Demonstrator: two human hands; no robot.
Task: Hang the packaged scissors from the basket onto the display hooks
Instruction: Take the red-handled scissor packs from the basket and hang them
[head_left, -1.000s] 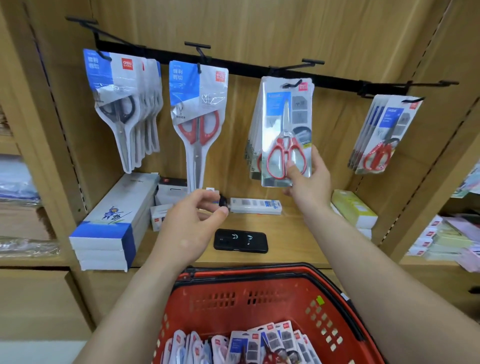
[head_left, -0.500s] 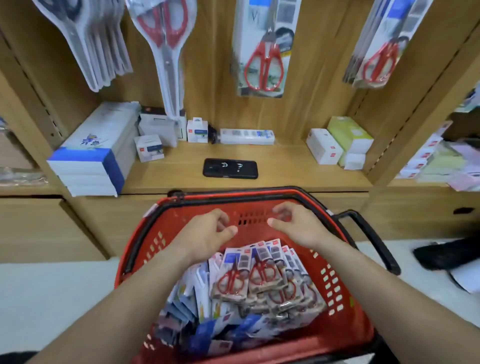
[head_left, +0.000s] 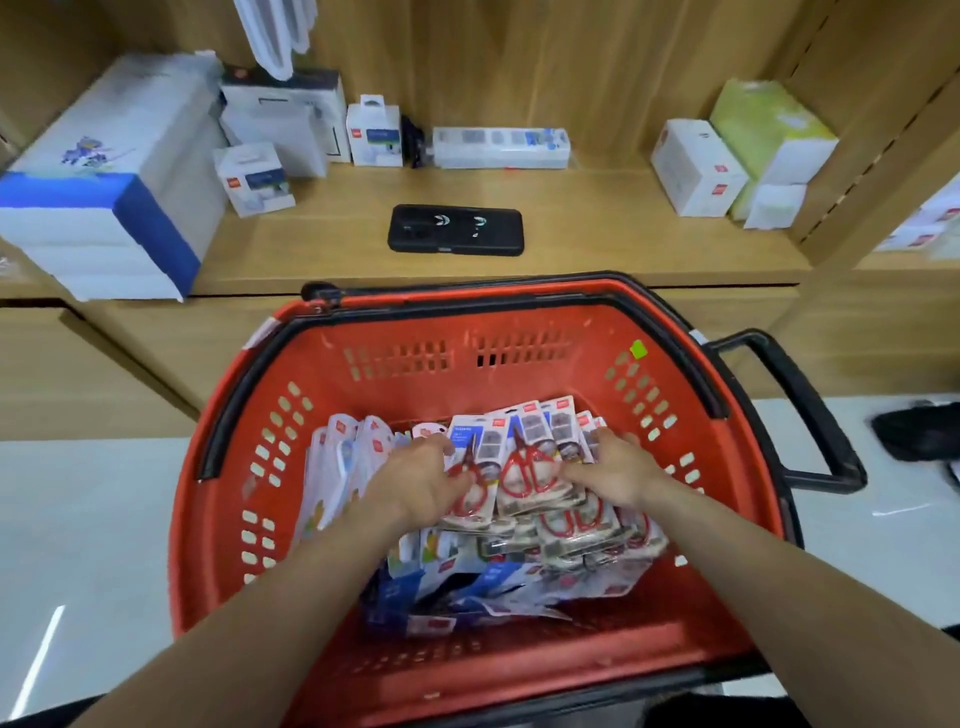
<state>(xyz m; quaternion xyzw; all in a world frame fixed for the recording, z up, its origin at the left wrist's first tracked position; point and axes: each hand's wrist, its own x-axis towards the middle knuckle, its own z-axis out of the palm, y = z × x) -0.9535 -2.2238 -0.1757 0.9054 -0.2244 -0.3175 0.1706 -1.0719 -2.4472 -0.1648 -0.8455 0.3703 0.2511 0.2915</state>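
Packaged scissors (head_left: 524, 467) heaped in one red basket (head_left: 519, 332), left hand (head_left: 415, 483) and right hand (head_left: 621, 475) atop them, neither grip clear

Both forearms (head_left: 291, 597) bare along all the length in view, up to the wrist. Left hand (head_left: 421, 483) and right hand (head_left: 621, 475) bare as well.

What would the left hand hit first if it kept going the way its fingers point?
The left hand would first meet the red-handled scissors pack lying right at its fingertips in the basket; it may be touching it, though depth is unclear.
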